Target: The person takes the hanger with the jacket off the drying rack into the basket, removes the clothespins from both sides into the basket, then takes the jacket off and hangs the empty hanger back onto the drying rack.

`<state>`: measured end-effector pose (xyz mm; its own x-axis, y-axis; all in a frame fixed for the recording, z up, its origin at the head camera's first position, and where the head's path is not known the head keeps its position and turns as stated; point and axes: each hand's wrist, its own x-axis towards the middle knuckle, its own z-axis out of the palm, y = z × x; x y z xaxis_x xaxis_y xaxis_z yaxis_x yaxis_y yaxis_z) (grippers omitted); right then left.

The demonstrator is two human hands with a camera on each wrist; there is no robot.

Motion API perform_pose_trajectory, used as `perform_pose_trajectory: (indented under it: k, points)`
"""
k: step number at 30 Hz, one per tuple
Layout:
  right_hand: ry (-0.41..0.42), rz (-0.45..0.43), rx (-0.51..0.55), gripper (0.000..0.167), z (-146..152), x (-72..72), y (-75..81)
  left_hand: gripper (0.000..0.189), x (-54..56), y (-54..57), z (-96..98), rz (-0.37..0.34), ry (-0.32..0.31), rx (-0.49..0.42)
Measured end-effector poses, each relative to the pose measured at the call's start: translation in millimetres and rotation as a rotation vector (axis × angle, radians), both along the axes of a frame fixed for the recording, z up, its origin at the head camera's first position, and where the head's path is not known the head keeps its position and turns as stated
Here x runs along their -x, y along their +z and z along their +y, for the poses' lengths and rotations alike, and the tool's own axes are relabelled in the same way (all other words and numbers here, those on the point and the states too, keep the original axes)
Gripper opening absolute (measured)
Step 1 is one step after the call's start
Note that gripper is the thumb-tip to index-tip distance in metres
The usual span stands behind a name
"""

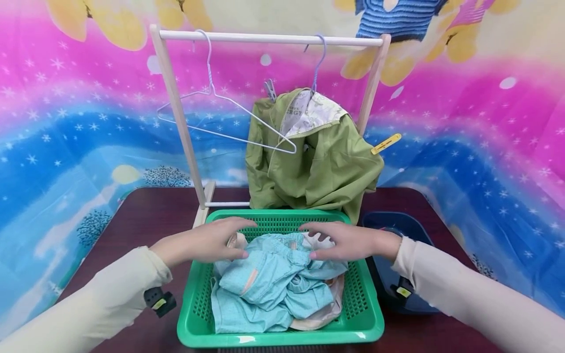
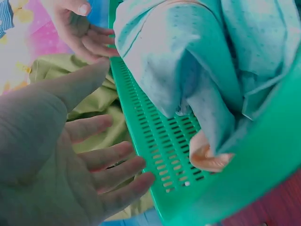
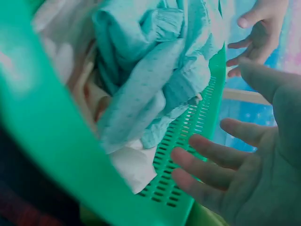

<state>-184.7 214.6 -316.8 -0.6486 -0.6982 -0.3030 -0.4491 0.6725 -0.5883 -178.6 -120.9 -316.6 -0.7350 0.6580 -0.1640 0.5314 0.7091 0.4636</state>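
A light-blue garment [image 1: 273, 274] with a small orange strip lies crumpled in a green plastic basket [image 1: 187, 314]. Over the basket's left side hovers my left hand [image 1: 207, 241], fingers spread and holding nothing. Across from it, my right hand [image 1: 348, 240] is held above the right part of the heap, also with loose, spread fingers. In both wrist views the palms face the pile of cloth, with a gap between. Under the blue garment, pale pink and white cloth [image 3: 134, 167] shows at the edge.
Behind the basket stands a wooden rack [image 1: 176, 108] carrying a bare white hanger [image 1: 229, 142] and a green jacket [image 1: 318, 166] on a purple hanger [image 1: 319, 63]. Grey and yellow [image 1: 386, 143] clothespins grip the jacket. A dark blue bin [image 1: 397, 289] sits right of the basket on the table [image 1: 141, 215].
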Motion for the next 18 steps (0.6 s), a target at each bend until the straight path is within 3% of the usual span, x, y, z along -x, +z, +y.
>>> perform_pose_trajectory:
  k: [7,18]
  points:
    - [-0.068,0.130,0.088,0.049,16.1,-4.2,-10.5,0.053,-5.8,-4.3,-14.5,0.155,0.096,-0.021]
    - [-0.165,0.231,0.125,0.043,34.8,-14.1,-7.4,0.040,-8.0,-11.8,-27.8,0.223,0.237,-0.081]
